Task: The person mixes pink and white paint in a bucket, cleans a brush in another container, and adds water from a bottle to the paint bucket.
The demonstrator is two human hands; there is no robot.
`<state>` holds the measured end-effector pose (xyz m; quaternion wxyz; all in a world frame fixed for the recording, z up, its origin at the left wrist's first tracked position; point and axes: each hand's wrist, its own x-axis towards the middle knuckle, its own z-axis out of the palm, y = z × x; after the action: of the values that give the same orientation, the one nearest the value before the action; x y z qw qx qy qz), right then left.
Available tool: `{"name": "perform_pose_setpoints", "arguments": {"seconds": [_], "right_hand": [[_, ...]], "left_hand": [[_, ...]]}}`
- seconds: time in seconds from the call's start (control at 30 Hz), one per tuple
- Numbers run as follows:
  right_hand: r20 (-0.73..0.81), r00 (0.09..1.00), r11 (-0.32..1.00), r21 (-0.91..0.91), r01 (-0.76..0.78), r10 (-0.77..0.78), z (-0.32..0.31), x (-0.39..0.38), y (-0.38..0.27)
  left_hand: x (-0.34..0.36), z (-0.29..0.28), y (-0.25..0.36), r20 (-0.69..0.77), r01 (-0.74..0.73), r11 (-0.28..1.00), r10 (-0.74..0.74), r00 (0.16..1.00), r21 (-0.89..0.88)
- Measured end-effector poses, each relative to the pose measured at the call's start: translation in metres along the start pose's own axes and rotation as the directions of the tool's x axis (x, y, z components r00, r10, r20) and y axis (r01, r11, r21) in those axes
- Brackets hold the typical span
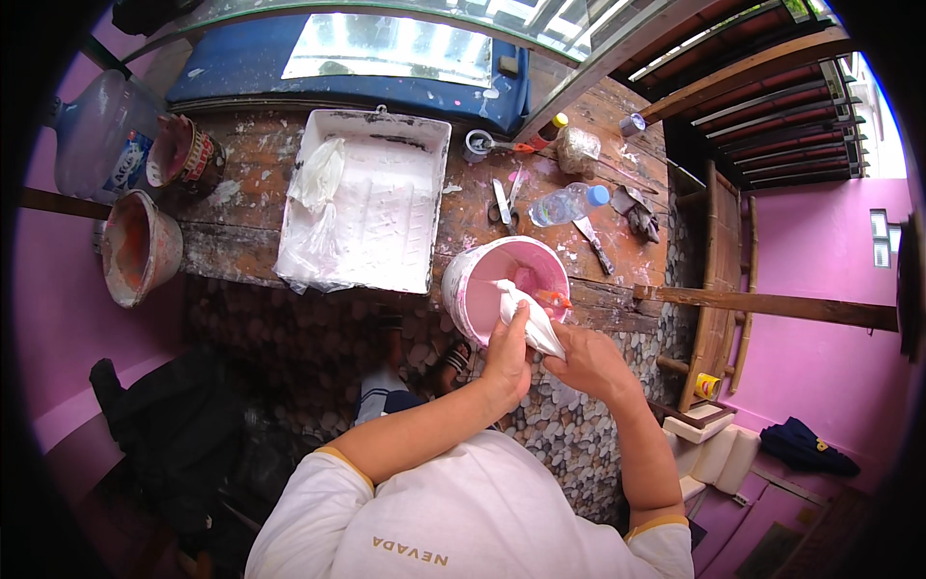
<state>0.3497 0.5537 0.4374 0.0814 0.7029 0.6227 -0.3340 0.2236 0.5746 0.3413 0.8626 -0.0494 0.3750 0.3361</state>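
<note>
Both hands close around a soft white plastic bag [536, 334], which tapers to a thin tip pointing up and left. My left hand [507, 355] grips it from the left, thumb on top. On its lower right side, my right hand [590, 361] has its fingers bent around the bag. Beneath it is a white bucket [460, 301] at the table's near edge, pale pink inside. An orange-handled tool [552, 298] leans in the bucket, its lower part hidden. What fills the bag cannot be made out.
The paint-spattered wooden table [251, 246] holds a white paint tray [386, 203] with crumpled plastic. Right of it are scissors [503, 205], a water bottle [564, 205], a scraper [594, 246], a small cup [477, 146] and gloves [638, 214]. A stained bucket [143, 248] stands left.
</note>
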Motion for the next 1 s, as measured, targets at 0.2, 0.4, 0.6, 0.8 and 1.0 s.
{"name": "perform_pose_setpoints", "arguments": {"seconds": [0.2, 0.4, 0.6, 0.8, 1.0], "right_hand": [[-0.005, 1.0, 0.999, 0.034, -0.004, 0.004, 0.003, -0.003, -0.001], [-0.044, 0.999, 0.999, 0.045, 0.002, 0.0, 0.007, -0.007, -0.001], [-0.022, 1.0, 0.999, 0.037, -0.013, 0.014, 0.007, -0.007, -0.002], [-0.037, 0.999, 0.999, 0.033, -0.003, 0.004, 0.009, -0.007, -0.004], [-0.024, 1.0, 1.0, 0.03, -0.002, 0.003, 0.013, -0.006, -0.001]], "left_hand": [[-0.006, 0.003, 0.003, -0.022, 0.012, 0.999, -0.011, 1.0, 0.031], [-0.007, 0.002, 0.001, -0.025, 0.01, 0.998, -0.008, 1.0, 0.059], [-0.002, -0.004, -0.005, -0.037, -0.001, 0.998, 0.004, 0.999, 0.068], [0.002, -0.007, -0.008, -0.065, -0.017, 0.999, 0.021, 0.998, 0.051], [-0.002, 0.0, -0.007, -0.124, -0.013, 1.0, 0.016, 0.992, 0.023]]}}
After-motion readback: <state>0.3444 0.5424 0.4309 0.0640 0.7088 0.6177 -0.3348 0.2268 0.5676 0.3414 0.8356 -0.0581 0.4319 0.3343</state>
